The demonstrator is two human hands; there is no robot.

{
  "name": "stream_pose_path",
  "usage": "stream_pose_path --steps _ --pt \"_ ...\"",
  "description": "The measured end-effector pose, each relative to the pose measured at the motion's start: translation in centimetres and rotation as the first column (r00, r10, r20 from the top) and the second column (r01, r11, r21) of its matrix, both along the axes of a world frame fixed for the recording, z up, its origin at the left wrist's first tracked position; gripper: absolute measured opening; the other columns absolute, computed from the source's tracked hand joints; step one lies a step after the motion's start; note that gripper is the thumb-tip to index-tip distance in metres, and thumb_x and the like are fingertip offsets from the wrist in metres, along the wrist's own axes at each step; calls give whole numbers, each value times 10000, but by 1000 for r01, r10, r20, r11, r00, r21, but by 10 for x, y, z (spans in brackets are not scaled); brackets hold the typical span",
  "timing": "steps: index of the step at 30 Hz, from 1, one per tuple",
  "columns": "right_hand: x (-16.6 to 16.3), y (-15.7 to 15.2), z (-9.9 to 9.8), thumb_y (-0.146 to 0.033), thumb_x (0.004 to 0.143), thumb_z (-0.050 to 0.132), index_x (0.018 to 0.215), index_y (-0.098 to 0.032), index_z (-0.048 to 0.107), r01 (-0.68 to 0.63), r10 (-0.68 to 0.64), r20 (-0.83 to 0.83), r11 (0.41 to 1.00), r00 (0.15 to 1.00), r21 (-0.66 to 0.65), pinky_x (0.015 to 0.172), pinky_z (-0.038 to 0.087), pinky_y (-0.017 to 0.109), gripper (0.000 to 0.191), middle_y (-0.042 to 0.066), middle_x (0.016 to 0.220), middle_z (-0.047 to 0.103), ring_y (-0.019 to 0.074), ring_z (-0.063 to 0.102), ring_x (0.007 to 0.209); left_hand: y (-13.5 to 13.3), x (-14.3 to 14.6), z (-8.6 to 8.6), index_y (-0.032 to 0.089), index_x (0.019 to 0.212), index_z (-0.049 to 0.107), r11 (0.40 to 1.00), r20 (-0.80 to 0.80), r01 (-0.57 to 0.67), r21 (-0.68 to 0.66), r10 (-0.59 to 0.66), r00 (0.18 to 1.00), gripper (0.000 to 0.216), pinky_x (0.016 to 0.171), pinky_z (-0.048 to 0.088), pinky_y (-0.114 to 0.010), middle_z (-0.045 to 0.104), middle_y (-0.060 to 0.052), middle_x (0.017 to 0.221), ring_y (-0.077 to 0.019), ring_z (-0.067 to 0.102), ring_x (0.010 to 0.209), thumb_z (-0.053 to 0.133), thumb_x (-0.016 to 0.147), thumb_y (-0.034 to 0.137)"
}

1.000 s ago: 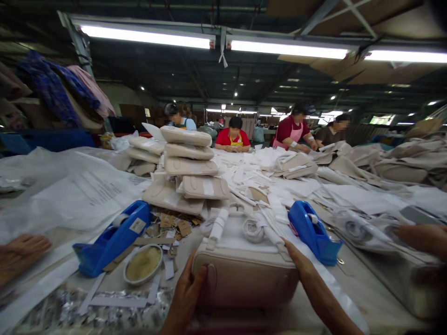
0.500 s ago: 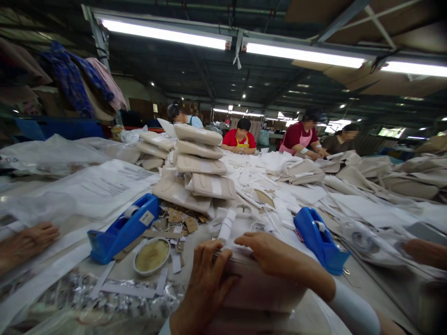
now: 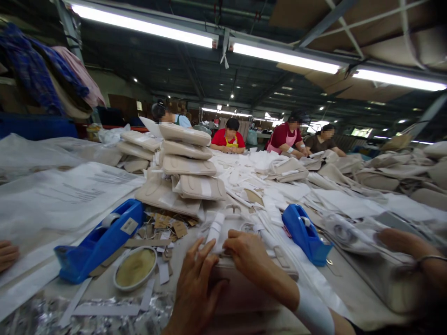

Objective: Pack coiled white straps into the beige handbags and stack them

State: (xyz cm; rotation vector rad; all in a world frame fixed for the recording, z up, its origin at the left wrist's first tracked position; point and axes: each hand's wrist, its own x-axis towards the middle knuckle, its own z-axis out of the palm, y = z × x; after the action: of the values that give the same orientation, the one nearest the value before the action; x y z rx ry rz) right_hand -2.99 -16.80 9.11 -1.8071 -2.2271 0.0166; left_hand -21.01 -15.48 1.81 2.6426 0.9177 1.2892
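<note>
Fig.: my two hands on a cream handbag (image 3: 244,288) standing upright on the counter (image 3: 352,293), directly in front of me, between two blue tape dispensers. My left hand (image 3: 195,284) lies flat w/ fingers spread against the bag's near left face, bracing it so it doesn't tip. My right hand (image 3: 249,256) curls over the top edge, fingers bent down at the paper-wrapped handle (image 3: 215,230); whether it pinches anything I can't tell. Left tape dispenser (image 3: 99,242) and right tape dispenser (image 3: 303,232) sit w/in reach on either side, prob. for that reason. A small round dish (image 3: 135,267) rests just beside the left one, w/ loose paper tags (image 3: 171,223) behind it. Finished bags are stacked (image 3: 186,167) farther back, out of the work zone. Other people's hands show at far left (image 3: 7,255) and far right (image 3: 401,242).
</note>
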Motion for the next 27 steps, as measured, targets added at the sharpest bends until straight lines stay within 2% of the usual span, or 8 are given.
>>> stream_pose_path --steps 4,8,13,17,19,22,27 --pt "0 -4 -1 -58 817 530 728 -182 623 -70 71 -14 995 997 73 595 249 301 179 -16 774 590 117 511 680 3 2 -2 214 1087 499 999 14 -8 49 7 1000 259 1045 404 -499 453 -91 1452 -302 329 1369 591 846 195" --pt "1 -6 1 -80 825 562 725 -173 581 -141 142 -13 985 990 99 709 288 302 138 -23 786 590 120 506 719 6 4 -4 224 1081 505 1000 67 2 21 -4 998 220 1006 419 -489 475 -93 1432 -297 398 1293 572 873 249" --pt "1 -20 13 -175 933 515 798 -180 601 -134 135 16 990 991 -39 612 276 287 159 1 830 591 135 525 716 6 4 -4 231 1063 507 999 75 6 -46 -2 997 229 991 417 -506 486 -83 1420 -302 419 1242 585 848 221" --pt "2 -39 23 -281 978 515 914 -189 642 -17 13 -31 990 999 -137 718 351 298 169 34 944 614 191 561 882 6 4 -6 230 1039 507 998 73 6 -69 -1 997 251 973 437 -489 508 -75 1401 -295 434 1212 603 816 165" --pt "7 -47 23 -214 951 544 979 -194 648 -2 -6 -48 987 999 -161 783 368 306 110 44 1005 610 208 545 958 7 3 -7 230 1048 507 997 74 -3 -83 10 997 269 970 443 -485 529 -68 1382 -291 441 1195 602 812 144" --pt "20 -52 21 -78 895 531 1019 -206 656 -20 9 -66 986 998 -163 797 369 299 217 39 994 612 203 541 954 8 2 -7 240 1083 512 998 55 14 -63 -11 998 327 939 467 -461 580 -56 1312 -284 462 1149 633 794 147" --pt "49 -41 37 21 821 477 780 -170 665 -82 46 -141 963 989 -256 669 356 245 271 13 825 613 138 551 755 9 0 -10 245 1098 515 997 66 28 -78 -22 998 329 930 462 -436 607 -48 1262 -273 478 1130 638 808 151"
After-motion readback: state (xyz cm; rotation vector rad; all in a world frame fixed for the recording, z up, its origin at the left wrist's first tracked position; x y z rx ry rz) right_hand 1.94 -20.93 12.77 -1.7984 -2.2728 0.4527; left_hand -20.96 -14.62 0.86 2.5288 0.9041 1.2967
